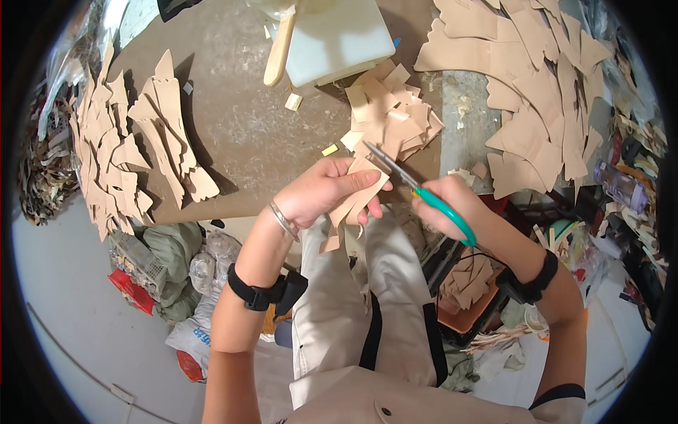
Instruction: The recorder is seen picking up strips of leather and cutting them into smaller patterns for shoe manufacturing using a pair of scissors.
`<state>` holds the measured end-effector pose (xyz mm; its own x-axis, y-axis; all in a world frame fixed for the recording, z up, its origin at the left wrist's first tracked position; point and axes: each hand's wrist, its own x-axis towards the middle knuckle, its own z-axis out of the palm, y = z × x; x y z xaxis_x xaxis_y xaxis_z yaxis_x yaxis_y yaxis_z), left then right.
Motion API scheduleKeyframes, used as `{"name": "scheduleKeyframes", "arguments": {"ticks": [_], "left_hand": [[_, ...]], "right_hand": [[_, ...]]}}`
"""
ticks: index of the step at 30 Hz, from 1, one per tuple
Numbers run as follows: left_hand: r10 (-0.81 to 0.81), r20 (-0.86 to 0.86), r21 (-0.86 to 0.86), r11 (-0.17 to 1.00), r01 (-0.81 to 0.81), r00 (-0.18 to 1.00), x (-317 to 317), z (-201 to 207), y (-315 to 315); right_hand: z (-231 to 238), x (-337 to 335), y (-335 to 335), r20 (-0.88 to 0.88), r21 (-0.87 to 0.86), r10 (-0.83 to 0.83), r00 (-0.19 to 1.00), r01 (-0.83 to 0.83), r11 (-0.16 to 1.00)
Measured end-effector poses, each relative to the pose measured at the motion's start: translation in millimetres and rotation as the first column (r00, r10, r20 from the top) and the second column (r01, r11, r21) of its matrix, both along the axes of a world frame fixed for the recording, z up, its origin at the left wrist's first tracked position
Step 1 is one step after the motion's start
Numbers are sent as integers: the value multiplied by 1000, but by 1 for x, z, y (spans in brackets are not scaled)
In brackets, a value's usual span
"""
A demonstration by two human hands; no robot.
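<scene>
My left hand (pixel 314 189) is closed on a tan leather piece (pixel 343 213), pinched between thumb and fingers over my lap by the table's front edge. Strips of it hang down below the fingers. In my right hand (pixel 459 196) is a pair of scissors (pixel 445 209) with green handles. The blades point up and left, past the upper edge of the held leather; whether they touch it I cannot tell. Just beyond lies a heap of small, roughly rectangular tan leather pieces (pixel 395 124) on the table.
On the brown tabletop (pixel 240 106), shaped leather pieces (pixel 109 148) are stacked at the left, with a bigger pile (pixel 540 92) at the right. A white block (pixel 339 42) and a wooden handle (pixel 280 49) are at the back. Below right stands an orange bin (pixel 462 314) of scraps.
</scene>
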<state>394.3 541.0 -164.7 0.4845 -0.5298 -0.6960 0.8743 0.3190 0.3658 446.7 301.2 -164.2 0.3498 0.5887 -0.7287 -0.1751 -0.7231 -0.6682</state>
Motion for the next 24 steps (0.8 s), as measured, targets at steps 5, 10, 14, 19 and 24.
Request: {"name": "scheduleKeyframes", "arguments": {"ticks": [5,10,14,19,24], "left_hand": [[46,25,87,995,-48,999,-25,33,12],[269,104,74,958,-277,958,-81,77,15],[189,200,77,975,-207,961,-125,104,9],[-104,334,188,981,42,937,-138,157,-12],[-238,455,109,971,211,858,-143,187,-24]], "right_hand": [[6,5,4,-429,52,-191,883,235,971],[31,-42,-28,-514,355,-293,806,512,782],[61,-113,-30,-86,-174,-659,748,640,749],[59,-201,-31,371,-410,-490,789,613,676],[46,-242,-68,425,-216,-644,636,762,610]]}}
